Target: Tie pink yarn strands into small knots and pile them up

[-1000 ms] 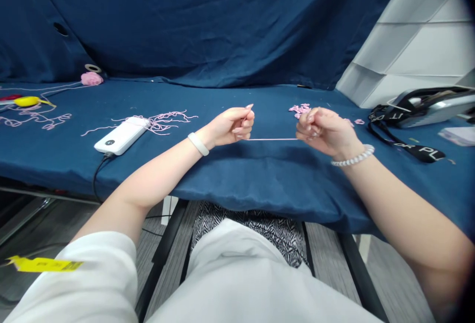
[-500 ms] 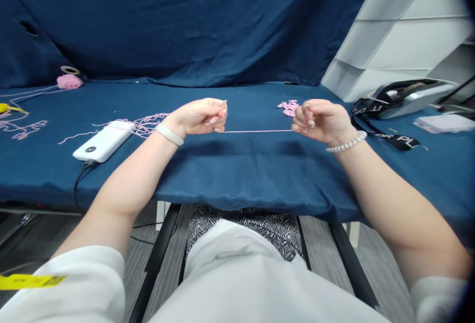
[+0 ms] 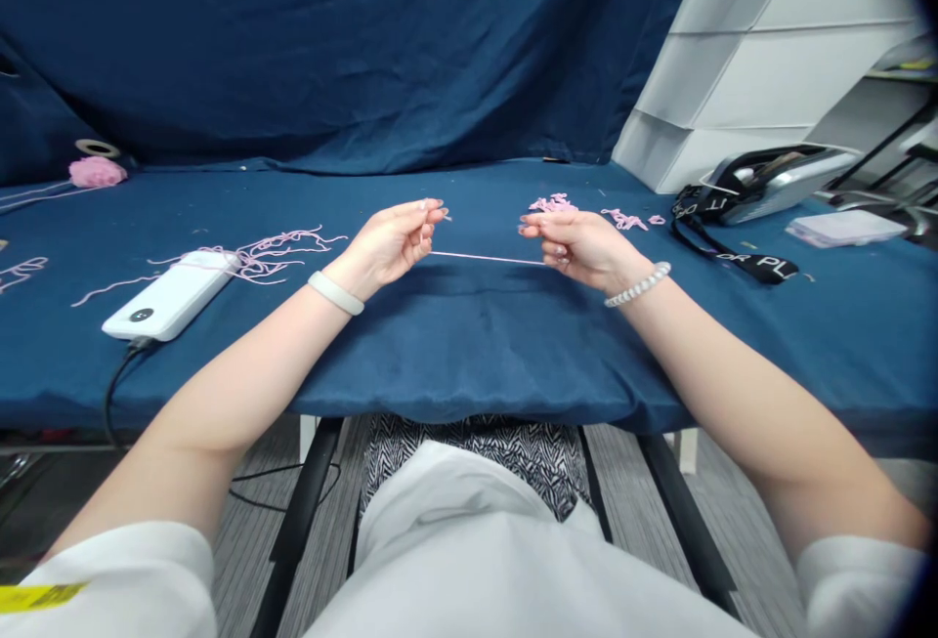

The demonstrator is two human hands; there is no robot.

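A single strand of pink yarn (image 3: 488, 258) runs between my two hands, just above the blue-covered table. My left hand (image 3: 400, 239) is closed on one end, its thumb and forefinger pinched and a short tip of yarn poking out. On the other end, my right hand (image 3: 582, 245) is closed too, with thumb and forefinger together and the other fingers curled. Behind the right hand lies a small heap of pink yarn pieces (image 3: 554, 202), partly hidden by the fingers. More short pieces (image 3: 625, 219) lie just to its right.
Loose pink strands (image 3: 275, 252) lie across a white power bank (image 3: 176, 294) with a black cable. At the back left is a pink yarn ball (image 3: 98, 172) beside a tape roll (image 3: 97, 148). To the right are a black lettered strap (image 3: 758, 267), a silver-black device (image 3: 788, 181) and a flat pack (image 3: 846, 228).
My hands have come closer together and the strand between them is shorter. The fingers have shifted from fists toward fingertip pinches. The view has turned slightly, so the table things sit further left.
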